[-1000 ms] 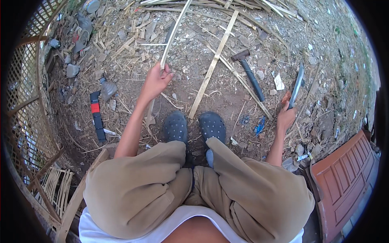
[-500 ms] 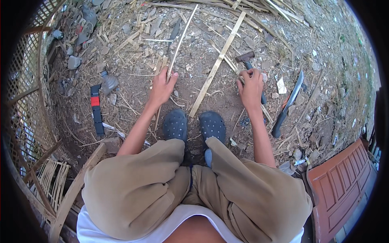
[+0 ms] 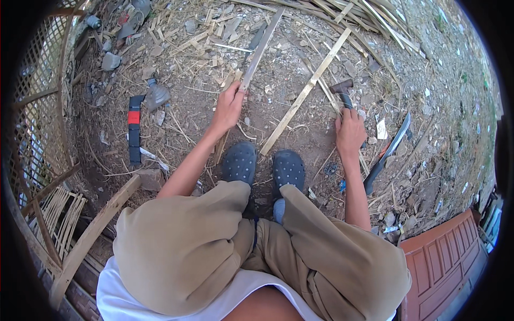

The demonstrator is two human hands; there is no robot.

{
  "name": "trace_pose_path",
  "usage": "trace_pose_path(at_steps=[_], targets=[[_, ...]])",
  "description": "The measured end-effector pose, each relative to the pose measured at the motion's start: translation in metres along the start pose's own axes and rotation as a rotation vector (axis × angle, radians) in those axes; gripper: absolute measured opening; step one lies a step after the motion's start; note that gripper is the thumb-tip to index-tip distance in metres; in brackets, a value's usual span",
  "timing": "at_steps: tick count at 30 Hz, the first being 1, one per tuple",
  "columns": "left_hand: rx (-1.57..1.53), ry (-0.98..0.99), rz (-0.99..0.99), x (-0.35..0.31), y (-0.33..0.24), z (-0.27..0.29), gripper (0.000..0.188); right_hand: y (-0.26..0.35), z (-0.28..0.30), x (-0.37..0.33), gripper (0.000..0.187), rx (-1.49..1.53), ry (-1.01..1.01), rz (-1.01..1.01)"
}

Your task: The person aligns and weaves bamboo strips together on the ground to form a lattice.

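Strip [image 3: 262,48], long and thin, is pinched at its near end by the left hand [image 3: 228,109], fingers closed down on it. Length runs away from the body toward the slat pile [image 3: 369,27]; the end hold presumably keeps most of it free. Can't tell if the far tip touches ground.

Right hand [image 3: 350,132] is over the hammer [image 3: 346,99], on the handle below the head; fingers curled, thumb apart. Palm side hidden, can't tell how tight. Gripping close to the head would favor control over swing.

Machete [image 3: 386,153] lies just right of that hand, handle toward the person; looks parked within reach. Black sheath [image 3: 134,131] with red band is on the ground well left. Another slat [image 3: 308,91] lies slantwise between the hands, near end by the shoes [image 3: 239,163].
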State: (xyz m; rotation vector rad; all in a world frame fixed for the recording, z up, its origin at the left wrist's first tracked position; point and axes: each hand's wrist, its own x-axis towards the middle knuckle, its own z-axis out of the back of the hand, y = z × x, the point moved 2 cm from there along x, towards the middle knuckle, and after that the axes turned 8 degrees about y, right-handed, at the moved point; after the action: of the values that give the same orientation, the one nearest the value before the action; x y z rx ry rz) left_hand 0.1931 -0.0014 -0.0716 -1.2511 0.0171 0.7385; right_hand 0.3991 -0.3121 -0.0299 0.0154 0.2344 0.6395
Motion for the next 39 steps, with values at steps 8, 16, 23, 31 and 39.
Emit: trace_pose_path(at_steps=[8,16,23,31,39], targets=[[-0.080,-0.061,0.106,0.005,0.001,0.022,0.030,-0.081,0.006,0.007,0.016,-0.264,-0.129,-0.059],[0.007,-0.131,0.062,0.014,0.006,0.021,0.028,-0.035,0.020,-0.012,0.036,-0.091,-0.100,0.123],[0.048,-0.103,0.046,0.016,0.002,0.018,0.030,-0.031,-0.003,-0.020,0.035,-0.198,-0.122,0.098],[0.018,-0.071,0.052,0.014,0.001,0.010,0.029,-0.136,0.010,-0.028,0.012,-0.041,-0.093,-0.124],[0.011,-0.124,0.013,0.019,0.003,0.015,0.028,-0.182,0.030,-0.070,0.017,0.922,-0.200,-0.551]])
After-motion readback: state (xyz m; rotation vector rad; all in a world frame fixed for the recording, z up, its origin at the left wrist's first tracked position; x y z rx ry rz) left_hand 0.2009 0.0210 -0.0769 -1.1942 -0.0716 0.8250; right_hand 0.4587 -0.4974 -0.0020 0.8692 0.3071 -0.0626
